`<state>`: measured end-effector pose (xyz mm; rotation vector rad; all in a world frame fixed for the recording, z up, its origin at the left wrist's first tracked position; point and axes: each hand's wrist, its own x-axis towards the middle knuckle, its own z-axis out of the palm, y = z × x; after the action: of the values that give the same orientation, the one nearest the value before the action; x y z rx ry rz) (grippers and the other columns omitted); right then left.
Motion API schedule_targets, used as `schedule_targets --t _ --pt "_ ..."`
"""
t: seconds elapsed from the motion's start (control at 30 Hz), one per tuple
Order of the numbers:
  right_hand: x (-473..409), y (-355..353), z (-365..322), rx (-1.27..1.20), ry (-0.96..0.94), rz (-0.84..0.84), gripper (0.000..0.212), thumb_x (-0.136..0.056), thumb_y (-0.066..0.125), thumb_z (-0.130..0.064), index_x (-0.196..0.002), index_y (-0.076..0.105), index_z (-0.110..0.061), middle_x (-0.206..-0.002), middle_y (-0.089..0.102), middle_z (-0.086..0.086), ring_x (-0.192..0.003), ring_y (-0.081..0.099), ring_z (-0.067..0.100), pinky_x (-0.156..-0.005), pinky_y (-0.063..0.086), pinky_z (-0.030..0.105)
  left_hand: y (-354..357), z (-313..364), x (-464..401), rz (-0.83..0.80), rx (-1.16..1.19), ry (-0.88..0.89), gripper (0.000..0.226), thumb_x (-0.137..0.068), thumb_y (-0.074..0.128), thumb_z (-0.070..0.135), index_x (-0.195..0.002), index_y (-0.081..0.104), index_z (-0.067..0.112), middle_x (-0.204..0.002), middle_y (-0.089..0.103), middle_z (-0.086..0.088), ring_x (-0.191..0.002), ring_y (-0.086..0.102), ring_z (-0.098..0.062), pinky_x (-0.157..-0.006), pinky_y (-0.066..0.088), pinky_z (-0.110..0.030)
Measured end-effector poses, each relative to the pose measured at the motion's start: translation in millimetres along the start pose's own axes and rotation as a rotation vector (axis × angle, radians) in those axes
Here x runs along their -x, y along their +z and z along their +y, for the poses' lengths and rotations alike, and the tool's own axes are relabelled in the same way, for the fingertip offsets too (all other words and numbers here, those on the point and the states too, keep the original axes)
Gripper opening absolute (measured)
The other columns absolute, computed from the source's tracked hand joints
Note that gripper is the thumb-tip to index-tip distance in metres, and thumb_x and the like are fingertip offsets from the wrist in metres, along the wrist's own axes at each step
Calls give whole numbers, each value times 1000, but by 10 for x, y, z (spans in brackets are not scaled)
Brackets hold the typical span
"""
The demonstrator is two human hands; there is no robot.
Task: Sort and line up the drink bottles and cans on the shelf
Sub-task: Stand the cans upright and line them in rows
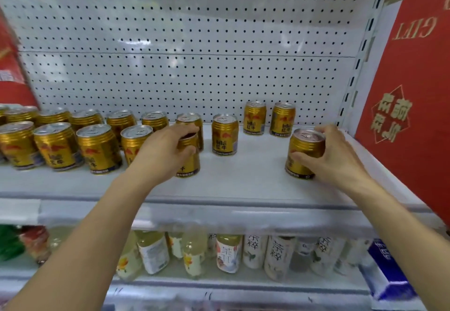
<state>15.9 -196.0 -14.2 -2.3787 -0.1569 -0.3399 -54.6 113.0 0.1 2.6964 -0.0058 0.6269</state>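
The fingers (187, 131) of the left hand (165, 152) are curled over the top and side of one gold can (188, 162), holding it tight near the front of the shelf (243, 181). The fingers of the right hand (338, 157) are wrapped round another gold can (304, 155), far over on the right side, close to a big red gift box (409, 91). To the left, two rows of gold cans (73, 138) stand neatly side by side. In the middle one lone can (224, 134) stands by itself, and two back cans (269, 118) stand near the white wall with holes (194, 55). Below, on the lower shelf, pale bottles (219, 252) stand in a bunch. The head view is the only one here. The left can looks very near the can behind it and the row beside it, so a quick push could knock them over like dominoes. The right can sits near the shelf's front edge, so a slip there could send it falling.
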Motion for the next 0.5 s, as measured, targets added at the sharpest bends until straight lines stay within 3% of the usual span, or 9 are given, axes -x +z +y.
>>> schedule_targets --t 0.13,0.3,0.5 --pt "-36 258 -314 -212 -163 -269 65 -79 79 -30 -132 41 -37 -123 50 -12 -103 52 3 -76 42 18 -20 -7 -6 -14 -17 5 48 -93 60 24 -140 50 28 -142 52 6 -121 53 -18 -97 42 -30" --pt "-151 459 -590 -310 -280 -482 75 -79 79 -22 -143 41 -37 -132 50 -15 -115 51 5 -87 45 22 -34 -53 -29 -34 -32 36 49 -93 60 24 -141 49 28 -145 49 9 -127 49 -15 -101 41 -31" --pt "-249 577 -699 -329 -311 -566 78 -80 79 -19 -145 38 -34 -142 48 -9 -127 48 10 -104 45 36 -17 -107 -64 -27 -50 54 50 -92 60 28 -141 48 32 -146 46 14 -132 45 -11 -104 43 -32"
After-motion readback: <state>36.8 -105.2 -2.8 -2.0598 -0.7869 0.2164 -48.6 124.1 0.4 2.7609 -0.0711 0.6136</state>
